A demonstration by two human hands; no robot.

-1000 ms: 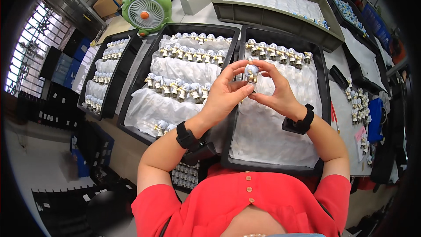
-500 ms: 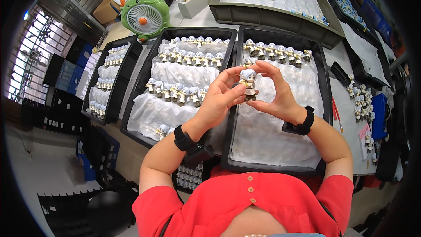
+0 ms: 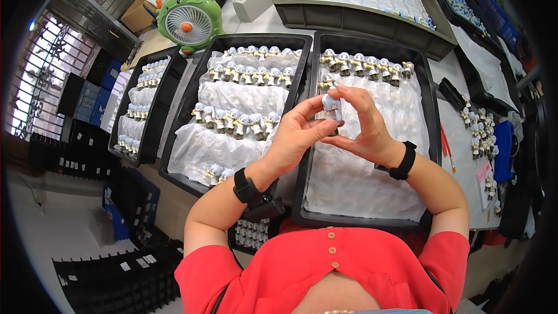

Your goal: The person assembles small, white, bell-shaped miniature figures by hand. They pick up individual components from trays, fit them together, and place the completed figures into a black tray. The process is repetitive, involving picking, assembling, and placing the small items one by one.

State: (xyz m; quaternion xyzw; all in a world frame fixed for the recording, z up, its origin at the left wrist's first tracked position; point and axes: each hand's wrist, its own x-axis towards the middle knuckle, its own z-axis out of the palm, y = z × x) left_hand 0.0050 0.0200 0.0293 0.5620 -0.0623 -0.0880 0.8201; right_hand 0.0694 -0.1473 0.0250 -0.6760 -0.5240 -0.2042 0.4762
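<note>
Between my two hands is a small figurine with pale blue-grey hair, held above the right-hand black tray. My left hand pinches it from the left with thumb and fingers. My right hand closes round it from the other side, index finger by its head and thumb near its base. The fingers cover parts of the figurine, and its face does not show. Beyond my hands, a row of similar figurines lies on white padding in that tray, with another one just behind my fingers.
A middle black tray and a narrower left tray hold rows of figurines on white sheets. Behind stand a green fan, a tape dispenser and a large olive crate. More figurines and red-handled brushes lie right.
The figurine has been turned between my fingers, from its face showing to mostly pale hair showing. My right fingers have shifted inward round it.
</note>
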